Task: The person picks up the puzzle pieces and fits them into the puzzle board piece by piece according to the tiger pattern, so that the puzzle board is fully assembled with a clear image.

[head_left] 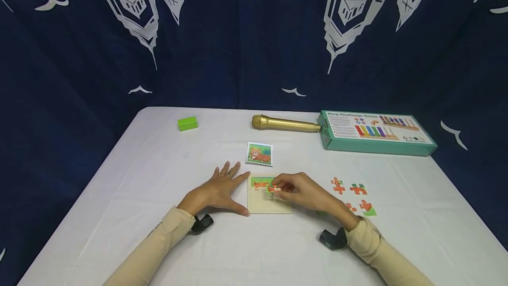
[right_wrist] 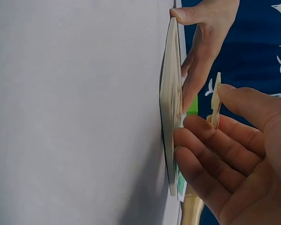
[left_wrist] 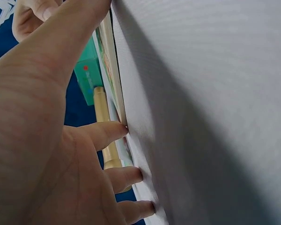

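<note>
A square wooden puzzle board (head_left: 267,205) lies on the white table, with orange-and-green pieces fitted along its top left. My left hand (head_left: 221,190) is spread flat at the board's left side, thumb and index finger at its corners. Between thumb and fingers my right hand (head_left: 299,191) pinches a puzzle piece (right_wrist: 216,101), which is held above the board in the right wrist view. Several loose puzzle pieces (head_left: 359,189) with orange-and-green print lie to the right of that hand; one is partly hidden under the forearm.
Just beyond the board lies a picture card (head_left: 259,154) of a tiger. Farther back are a green block (head_left: 188,123), a gold microphone (head_left: 287,124) and a teal game box (head_left: 377,147). A dark blue patterned curtain (head_left: 238,56) hangs behind the table.
</note>
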Motion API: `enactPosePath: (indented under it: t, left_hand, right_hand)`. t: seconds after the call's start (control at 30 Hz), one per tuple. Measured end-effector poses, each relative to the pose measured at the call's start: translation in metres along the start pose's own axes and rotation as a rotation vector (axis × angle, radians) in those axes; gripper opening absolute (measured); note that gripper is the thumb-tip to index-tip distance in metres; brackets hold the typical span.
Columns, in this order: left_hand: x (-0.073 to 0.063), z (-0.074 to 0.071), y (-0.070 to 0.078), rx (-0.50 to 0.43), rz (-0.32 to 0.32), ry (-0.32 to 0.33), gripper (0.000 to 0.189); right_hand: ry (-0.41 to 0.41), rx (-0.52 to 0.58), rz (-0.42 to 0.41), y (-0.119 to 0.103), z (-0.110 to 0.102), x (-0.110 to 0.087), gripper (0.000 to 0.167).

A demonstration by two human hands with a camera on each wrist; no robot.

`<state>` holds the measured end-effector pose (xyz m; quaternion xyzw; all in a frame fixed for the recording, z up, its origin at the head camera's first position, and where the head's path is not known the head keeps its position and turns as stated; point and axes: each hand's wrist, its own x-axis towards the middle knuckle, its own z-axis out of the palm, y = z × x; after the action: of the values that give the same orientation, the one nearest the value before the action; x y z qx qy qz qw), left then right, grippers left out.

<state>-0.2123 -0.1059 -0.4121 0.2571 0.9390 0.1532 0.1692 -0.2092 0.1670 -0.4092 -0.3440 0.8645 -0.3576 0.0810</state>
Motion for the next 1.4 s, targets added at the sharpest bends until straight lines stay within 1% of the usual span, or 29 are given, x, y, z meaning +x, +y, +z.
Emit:
enactPosePath:
  t: [0.2,0.4,0.73,0.83,1.03,1.2,1.4]
  left_hand:
    - [-0.001,0.001,0.0,-0.001,-0.006,-0.002,0.111]
    - [-0.002,0.001,0.0,-0.002,-0.007,-0.005,0.111]
    - [0.0,0.002,-0.002,0.006,0.001,-0.004,0.112]
    - [0.0,0.002,-0.002,0.011,0.001,-0.003,0.112]
    - [0.0,0.002,-0.003,0.02,0.004,-0.007,0.112]
    - [0.001,0.001,-0.002,0.015,0.006,-0.005,0.112]
    - [0.0,0.001,-0.002,0.015,0.005,-0.001,0.111]
  right_hand:
    - [-0.008,0.0,-0.007,-0.004,0.004,0.004,0.022]
    - [-0.026,-0.001,-0.032,-0.007,0.01,0.008,0.023]
    - [-0.048,-0.015,-0.048,-0.013,0.016,0.015,0.025]
    - [-0.044,-0.031,-0.046,-0.015,0.017,0.017,0.025]
    - [-0.032,-0.097,-0.033,-0.017,0.02,0.022,0.024]
    - [-0.021,-0.151,-0.057,-0.017,0.022,0.025,0.024]
    - [-0.015,-0.18,-0.081,-0.018,0.023,0.027,0.024]
